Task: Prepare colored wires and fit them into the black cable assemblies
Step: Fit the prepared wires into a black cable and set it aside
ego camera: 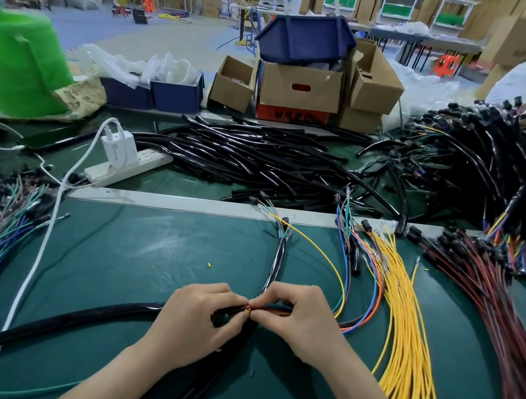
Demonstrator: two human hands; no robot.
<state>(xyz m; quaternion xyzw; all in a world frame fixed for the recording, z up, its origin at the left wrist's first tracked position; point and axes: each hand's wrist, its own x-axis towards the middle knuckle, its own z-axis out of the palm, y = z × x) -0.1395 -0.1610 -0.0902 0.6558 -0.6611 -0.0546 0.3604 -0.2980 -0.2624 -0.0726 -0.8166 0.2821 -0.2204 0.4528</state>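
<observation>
A small bunch of coloured wires [275,307], red, blue and orange, lies at the near middle of the dark green work mat [149,251]. Its tips meet the open end of a glossy black flexible sleeve [74,318]. The right hand [301,323] pinches the bunch close to its tips, fingers curled over it. The left hand [194,318] grips the sleeve's end, thumb and forefinger closed on it right at the mouth. The two hands almost touch.

The step in hand looks like threading: the wire ends are lined up at the mouth and started into the sleeve (how far in, the fingers hide). The next move probably calls for keeping the tips tight together so none snags on the rim. They would then go in by short pushes while the left hand steadies the sleeve.

Just right of the hands a thick sheaf of loose yellow wires [406,316] runs across the mat, with dark red wires [492,293] beyond it. Further back lies a heap of cut black sleeves [260,156], and a white power strip [126,166] sits to its left.
</observation>
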